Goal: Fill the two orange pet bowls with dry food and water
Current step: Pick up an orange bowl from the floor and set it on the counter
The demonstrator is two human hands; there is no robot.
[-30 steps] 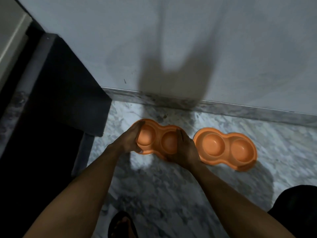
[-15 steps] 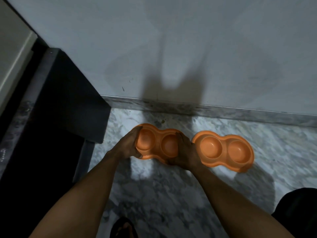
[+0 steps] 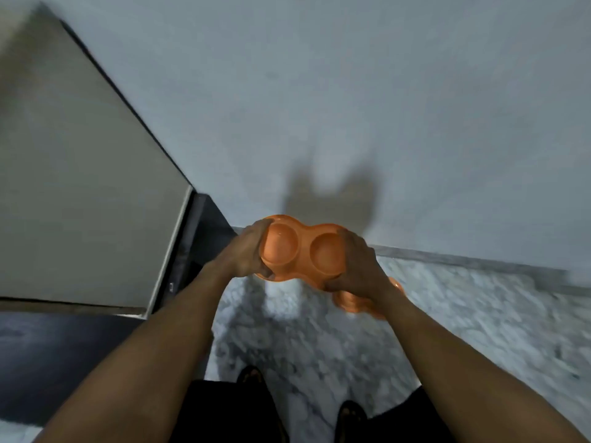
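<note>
Gripping opposite ends, our left hand (image 3: 246,252) and right hand (image 3: 359,266) hold one bowl (image 3: 299,249) aloft, wells up; we see the second bowl (image 3: 351,303) on the floor (image 3: 463,321), beneath the right wrist.

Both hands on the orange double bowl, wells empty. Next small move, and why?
Probably carry the orange double bowl level to a food or water source: left hand and right hand grip its ends above the floor, both wells look empty.

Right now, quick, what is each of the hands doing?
Left hand: closed, gripping the left end of the orange double bowl.
Right hand: closed, gripping the same bowl's right end.
</note>
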